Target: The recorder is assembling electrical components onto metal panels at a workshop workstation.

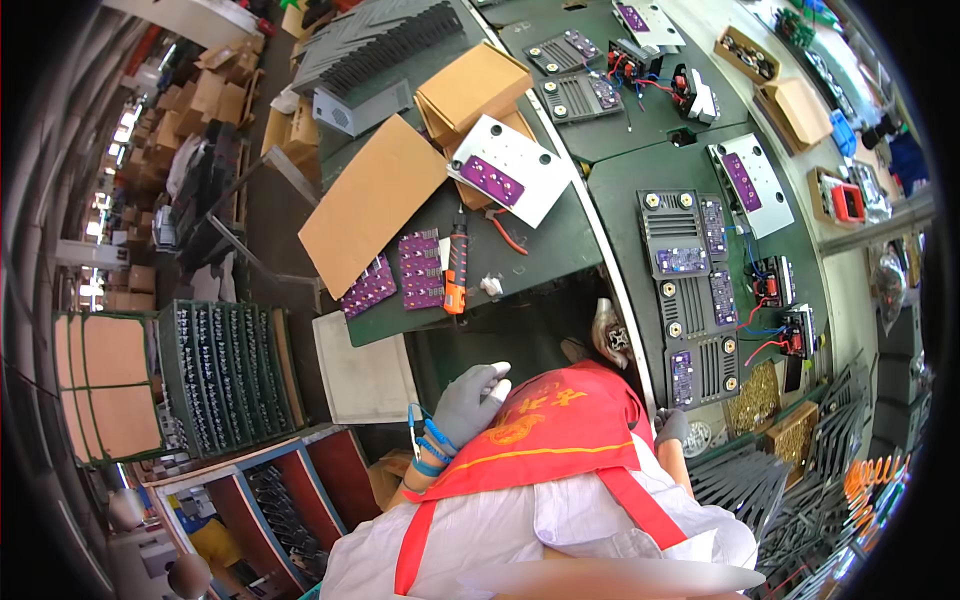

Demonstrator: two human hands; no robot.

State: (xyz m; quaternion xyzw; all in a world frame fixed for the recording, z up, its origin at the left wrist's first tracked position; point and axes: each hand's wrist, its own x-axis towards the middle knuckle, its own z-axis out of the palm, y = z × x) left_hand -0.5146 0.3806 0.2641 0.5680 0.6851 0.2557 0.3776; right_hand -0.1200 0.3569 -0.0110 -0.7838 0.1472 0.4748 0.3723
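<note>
My left hand (468,405), in a grey glove with pale fingertips, hovers beside my red apron (560,415). Its fingers are loosely bent and apart, with nothing between them. A blue coiled wrist strap (432,445) circles that wrist. At the edge of the right bench, near a black ribbed plate (712,372), is my right hand (672,427), also gloved; its fingers are mostly hidden. Ahead on the left bench lie an orange and black electric screwdriver (456,268), purple circuit boards (421,268), red-handled pliers (508,232) and a white panel (535,178) bearing a purple board.
A cardboard sheet (372,205) and a cardboard box (473,88) occupy the left bench, before stacked grey metal parts (385,50). Wired modules (772,282) and another white panel (770,200) rest on the right bench. Racked boards (225,375) stand at left.
</note>
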